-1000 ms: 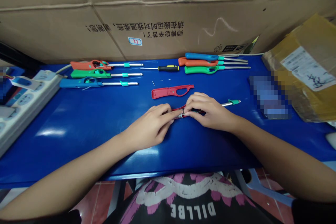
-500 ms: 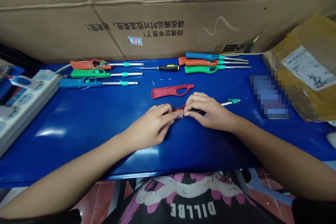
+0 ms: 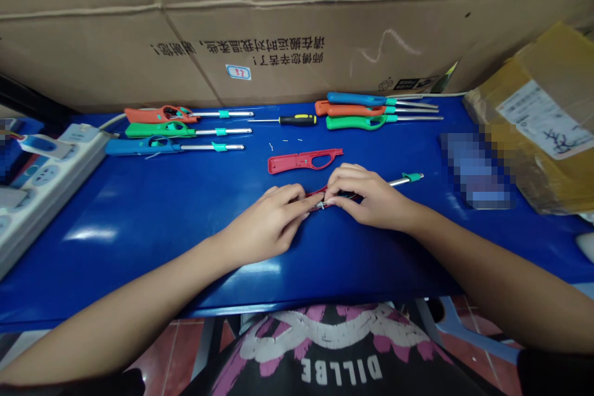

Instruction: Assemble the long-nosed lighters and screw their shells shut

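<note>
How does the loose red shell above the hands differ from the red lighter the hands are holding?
The loose red shell lies flat on the blue table, while the held red lighter is pinched between the left hand and right hand. The shell shows no metal tube; the lighter has a steel tube with a teal collar. Both are red plastic.

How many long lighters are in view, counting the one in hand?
7: red lighter, green lighter, blue lighter at left; blue lighter, orange lighter, green lighter at right; one lighter between left hand and right hand.
</note>
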{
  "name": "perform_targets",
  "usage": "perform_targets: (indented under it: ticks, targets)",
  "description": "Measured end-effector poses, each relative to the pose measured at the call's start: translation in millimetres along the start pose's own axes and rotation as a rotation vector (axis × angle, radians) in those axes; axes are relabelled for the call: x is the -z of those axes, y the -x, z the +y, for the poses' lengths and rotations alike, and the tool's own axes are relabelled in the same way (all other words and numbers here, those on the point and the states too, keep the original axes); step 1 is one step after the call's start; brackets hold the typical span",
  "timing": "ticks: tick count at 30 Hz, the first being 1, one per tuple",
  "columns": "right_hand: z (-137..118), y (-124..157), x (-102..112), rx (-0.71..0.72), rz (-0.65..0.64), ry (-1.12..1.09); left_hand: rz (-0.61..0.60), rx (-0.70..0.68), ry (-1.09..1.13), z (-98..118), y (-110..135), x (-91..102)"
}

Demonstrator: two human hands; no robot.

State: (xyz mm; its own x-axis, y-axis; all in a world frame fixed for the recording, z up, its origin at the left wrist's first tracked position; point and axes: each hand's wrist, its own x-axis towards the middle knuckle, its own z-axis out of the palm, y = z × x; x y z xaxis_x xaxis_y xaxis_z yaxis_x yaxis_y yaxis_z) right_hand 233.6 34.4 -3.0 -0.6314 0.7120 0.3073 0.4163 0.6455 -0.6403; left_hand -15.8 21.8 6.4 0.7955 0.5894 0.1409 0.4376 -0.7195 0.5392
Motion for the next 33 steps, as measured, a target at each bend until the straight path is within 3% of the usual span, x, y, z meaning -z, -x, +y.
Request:
perform_targets:
  ticks: [33]
  targets:
    - [-1.7,4.3,4.7,0.021,-0.069,0.102,0.017,-0.012,-0.036,0.8,1.3,3.6]
